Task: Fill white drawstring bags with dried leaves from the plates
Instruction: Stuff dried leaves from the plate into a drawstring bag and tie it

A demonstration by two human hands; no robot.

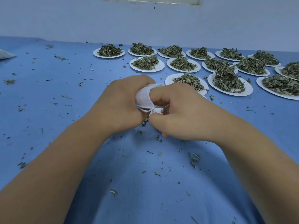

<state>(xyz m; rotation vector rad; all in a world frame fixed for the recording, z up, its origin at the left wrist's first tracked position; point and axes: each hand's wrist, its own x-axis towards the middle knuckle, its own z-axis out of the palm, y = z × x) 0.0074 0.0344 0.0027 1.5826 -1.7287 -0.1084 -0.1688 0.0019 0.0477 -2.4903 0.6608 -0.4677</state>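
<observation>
A small white drawstring bag (145,97) is held between both hands above the blue table. My left hand (124,102) grips the bag's body, fingers curled round it. My right hand (178,110) pinches the bag's mouth and its string near the bottom edge. What the bag holds is hidden. Just behind my right hand sits the nearest white plate (169,79) with a heap of dried green leaves (188,80). Several more white plates of leaves (229,81) stand in rows toward the back right.
Loose leaf crumbs (193,159) are scattered all over the blue table cover (56,88). A white bag-like object (5,54) lies at the far left edge. A pale wall (145,21) bounds the table at the back.
</observation>
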